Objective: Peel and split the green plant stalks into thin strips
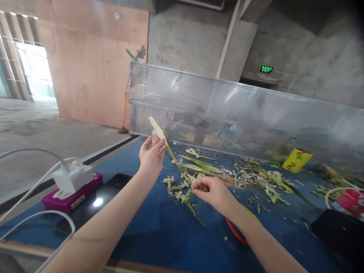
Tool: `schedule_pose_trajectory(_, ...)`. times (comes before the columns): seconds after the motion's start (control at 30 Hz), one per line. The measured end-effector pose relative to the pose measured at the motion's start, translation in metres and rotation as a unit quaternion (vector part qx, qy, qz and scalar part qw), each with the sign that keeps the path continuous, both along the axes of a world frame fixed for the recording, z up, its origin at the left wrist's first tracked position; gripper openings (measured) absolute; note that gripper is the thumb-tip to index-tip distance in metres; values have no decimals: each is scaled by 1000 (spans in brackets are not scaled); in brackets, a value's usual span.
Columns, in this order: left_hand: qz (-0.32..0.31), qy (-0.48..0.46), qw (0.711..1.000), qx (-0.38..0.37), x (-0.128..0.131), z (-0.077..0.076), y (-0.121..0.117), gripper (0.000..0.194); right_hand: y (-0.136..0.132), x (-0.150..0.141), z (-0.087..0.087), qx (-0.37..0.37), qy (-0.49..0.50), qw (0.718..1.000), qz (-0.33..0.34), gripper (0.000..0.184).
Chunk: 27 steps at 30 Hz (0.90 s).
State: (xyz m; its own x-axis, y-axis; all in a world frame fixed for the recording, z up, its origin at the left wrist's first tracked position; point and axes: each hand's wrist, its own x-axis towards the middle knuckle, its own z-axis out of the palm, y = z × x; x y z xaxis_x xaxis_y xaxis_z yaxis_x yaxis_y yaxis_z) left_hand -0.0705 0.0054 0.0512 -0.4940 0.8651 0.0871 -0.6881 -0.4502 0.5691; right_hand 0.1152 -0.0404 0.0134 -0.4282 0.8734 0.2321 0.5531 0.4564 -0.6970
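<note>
My left hand (152, 155) is closed in a pinch on a long leaf strip (158, 129), pale and broad at the top. Below the fingers it narrows into a green stem that slants down to a tangle of knotted yellow-green plant pieces (182, 189) on the table. My right hand (213, 191) is curled over the right side of this tangle, thumb and fingertips pressed together. Whatever those fingertips pinch is hidden. Loose long green leaves (201, 167) lie just behind the tangle.
The blue table (170, 235) carries a scatter of plant scraps (267, 178) and a yellow roll (297, 160). A perforated metal screen (204, 102) lines its back. A red ring (237, 233) lies under my right forearm. To the left are a phone (93, 204), a purple power strip (71, 193) and a charger (72, 176).
</note>
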Motion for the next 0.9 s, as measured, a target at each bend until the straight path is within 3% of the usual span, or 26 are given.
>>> schedule_pose_trajectory(0.23,26,-50,998,4,-23,-9,8,36,-15,3,-11,26,-89,995,-24,10)
schedule_pose_trajectory(0.4,-7,-54,998,2,-11,-20,4,34,8,64,-3,100,-92,977,-166,19)
schedule_pose_trajectory(0.43,-15,-47,999,5,-7,-21,3,34,18,81,2,142,-106,958,-224,22)
schedule_pose_trajectory(0.5,-28,-22,999,14,-1,-23,0,36,38,109,11,246,-145,893,-347,28)
schedule_pose_trajectory(0.57,-28,15,999,33,5,-24,-4,38,52,121,18,293,-210,826,-433,37)
schedule_pose_trajectory(0.6,-36,40,997,46,8,-24,-6,39,55,119,21,300,-212,808,-461,42)
schedule_pose_trajectory(0.63,-42,68,995,58,10,-25,-9,41,55,111,23,297,-197,823,-442,44)
schedule_pose_trajectory(0.77,-82,184,975,96,22,-28,-19,40,29,40,29,186,-43,956,-223,34)
schedule_pose_trajectory(0.9,-118,282,942,137,32,-29,-31,37,8,-19,33,116,51,990,-69,29)
